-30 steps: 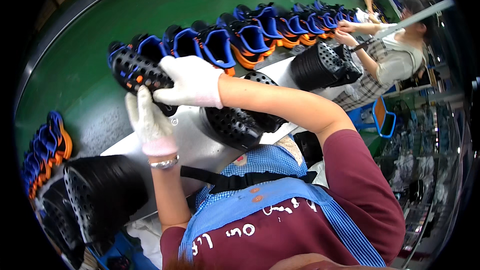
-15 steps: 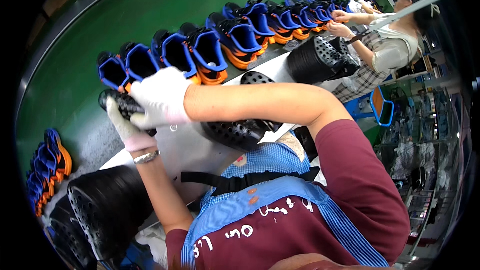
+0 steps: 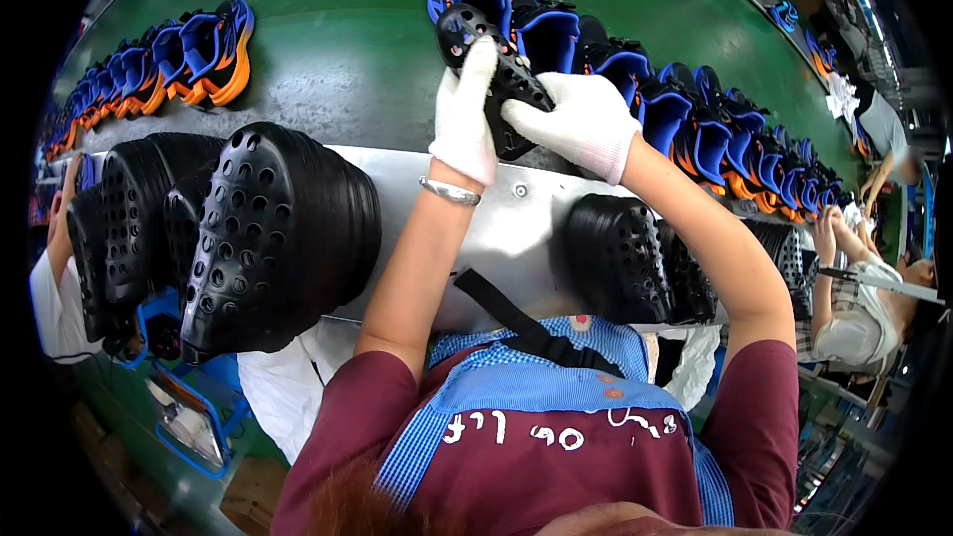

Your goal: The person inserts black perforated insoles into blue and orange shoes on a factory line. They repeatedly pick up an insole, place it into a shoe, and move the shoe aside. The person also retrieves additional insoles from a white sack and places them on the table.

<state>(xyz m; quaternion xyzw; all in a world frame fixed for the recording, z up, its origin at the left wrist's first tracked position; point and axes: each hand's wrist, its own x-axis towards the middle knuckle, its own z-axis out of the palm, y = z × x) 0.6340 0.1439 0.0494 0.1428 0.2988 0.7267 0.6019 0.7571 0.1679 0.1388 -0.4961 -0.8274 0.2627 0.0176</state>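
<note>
A black perforated shoe piece (image 3: 496, 74) held up between two white-gloved hands over the far green belt; tilted, its holed face showing; blue shoes lie just beyond it.

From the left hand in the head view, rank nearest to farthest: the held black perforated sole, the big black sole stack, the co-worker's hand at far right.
1. Black perforated sole, gripped by left hand.
2. Big black sole stack, lower left.
3. Co-worker's hand, far right.

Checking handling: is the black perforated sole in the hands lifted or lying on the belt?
Lifted: the sole is gripped between left hand and right hand.
</note>
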